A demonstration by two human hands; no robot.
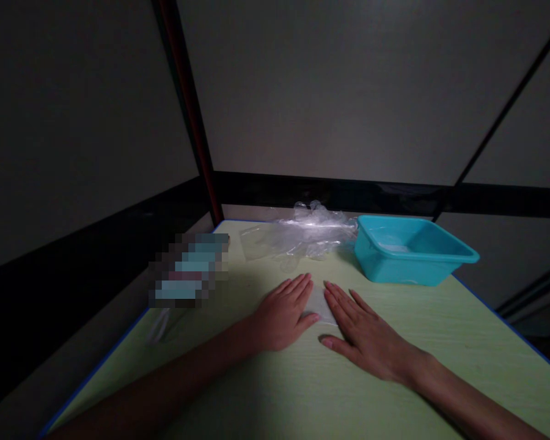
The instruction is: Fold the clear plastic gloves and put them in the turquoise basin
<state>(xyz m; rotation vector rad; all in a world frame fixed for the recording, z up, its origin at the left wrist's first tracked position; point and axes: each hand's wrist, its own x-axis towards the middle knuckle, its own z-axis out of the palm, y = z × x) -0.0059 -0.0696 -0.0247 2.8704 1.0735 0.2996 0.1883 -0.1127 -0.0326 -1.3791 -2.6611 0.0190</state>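
Observation:
A small, thin, whitish translucent plastic piece (319, 305) lies flat on the table between my hands. My left hand (283, 313) rests flat on its left edge, fingers stretched out and the thumb at its near side. From the right, my right hand (364, 330) lies over its other edge with fingers straight and the thumb apart on the tabletop. Parts of the piece are hidden under both hands, and I cannot make out its exact kind. Beyond them is a crumpled heap of clear plastic disposable gloves (314, 229).
The pale green table (275, 397) has a blue edge. A turquoise plastic basin (406, 269) stands at the back right, with something pale inside. At the left edge lies a blurred-out item (187, 269), a whitish strip (158, 324) near it. Walls rise behind and at left.

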